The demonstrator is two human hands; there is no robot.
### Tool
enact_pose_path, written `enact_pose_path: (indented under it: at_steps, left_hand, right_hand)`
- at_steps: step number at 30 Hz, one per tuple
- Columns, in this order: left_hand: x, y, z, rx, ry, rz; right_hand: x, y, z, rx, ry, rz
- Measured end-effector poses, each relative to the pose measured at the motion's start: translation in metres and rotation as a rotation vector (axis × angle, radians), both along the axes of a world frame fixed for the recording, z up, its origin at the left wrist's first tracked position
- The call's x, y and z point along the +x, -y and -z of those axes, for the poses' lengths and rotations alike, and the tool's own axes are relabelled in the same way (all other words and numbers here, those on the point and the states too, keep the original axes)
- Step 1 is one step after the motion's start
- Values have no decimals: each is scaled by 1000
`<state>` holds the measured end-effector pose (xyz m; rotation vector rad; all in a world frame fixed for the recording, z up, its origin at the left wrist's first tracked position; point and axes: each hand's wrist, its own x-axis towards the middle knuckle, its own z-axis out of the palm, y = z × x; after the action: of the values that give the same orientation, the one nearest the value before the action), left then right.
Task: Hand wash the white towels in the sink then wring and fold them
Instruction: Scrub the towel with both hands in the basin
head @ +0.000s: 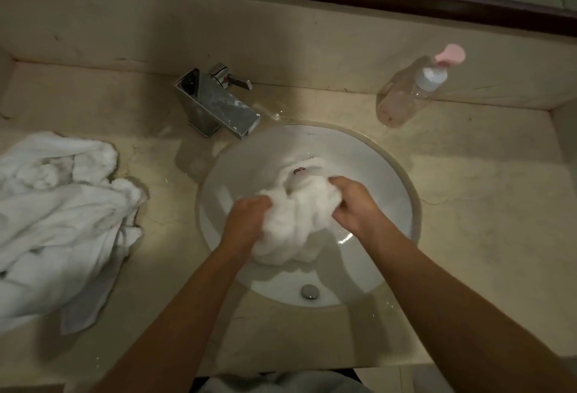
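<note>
Head view shows a bunched wet white towel over the round white ceramic sink at frame centre, the left hand and right hand each gripping it with curled fingers. More crumpled white towels lie on the beige stone counter at the left edge, well apart from the sink.

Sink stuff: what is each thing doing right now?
Towel in sink: bunched up, gripped by both hands.
Left hand: grips the towel.
Right hand: grips the towel.
Faucet: no water running.
Towel pile: crumpled on the counter.
Pump bottle: upright, nearly empty.
</note>
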<state>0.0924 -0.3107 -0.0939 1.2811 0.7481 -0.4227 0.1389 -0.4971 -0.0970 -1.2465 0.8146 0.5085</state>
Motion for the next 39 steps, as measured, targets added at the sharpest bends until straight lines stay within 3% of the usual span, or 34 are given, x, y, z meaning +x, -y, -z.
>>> enact_pose_path:
  at_steps: [3,5,7,9,11,13,14,16,19,21,23,26,29,31,34,37,39]
  left_hand:
    - [-2,-22,16,-558,-189,-341]
    - [-4,-25,23,-612,-236,-344]
    - [-5,-17,21,-539,-276,-191]
    - [-1,-4,11,-526,-277,-39]
    - [5,4,8,-288,-188,27]
    - [10,14,-2,22,-70,35]
    - [12,20,-5,80,-32,35]
    - [8,33,-16,155,-19,133]
    - [12,34,-2,368,-25,293]
    - [16,26,6,269,-25,265]
    - [15,28,9,213,7,280]
    - [12,35,7,298,-57,326]
    - [21,24,12,77,-108,105]
    - [22,28,4,228,-50,260]
    - [18,41,-4,507,41,412]
    - [31,29,10,486,-34,364]
    - [21,37,9,501,-17,389]
  right_hand:
    - [-37,10,-19,422,-20,226]
    - [-63,1,-17,536,-89,208]
    - [-72,-9,-8,532,-159,161]
    - [-68,-18,-7,390,-108,160]
    - [-58,-31,-13,145,48,-14]
    - [-47,-55,-29,-223,221,-387]
    - [-44,-66,-29,-364,316,-551]
    - [-33,-72,-18,-581,369,-586]
    - [-22,-77,-3,-539,265,-347]
    - [-34,-88,-3,-429,303,-419]
    - [-34,-86,1,-445,328,-349]
    - [-13,-76,9,-381,118,-132]
    - [-24,-90,-5,-350,228,-384]
    - [-16,-84,3,-408,279,-346]
    - [0,-77,6,-342,128,-132]
    - [-19,-92,-5,-339,215,-301]
    - [-20,-82,6,-346,149,-250]
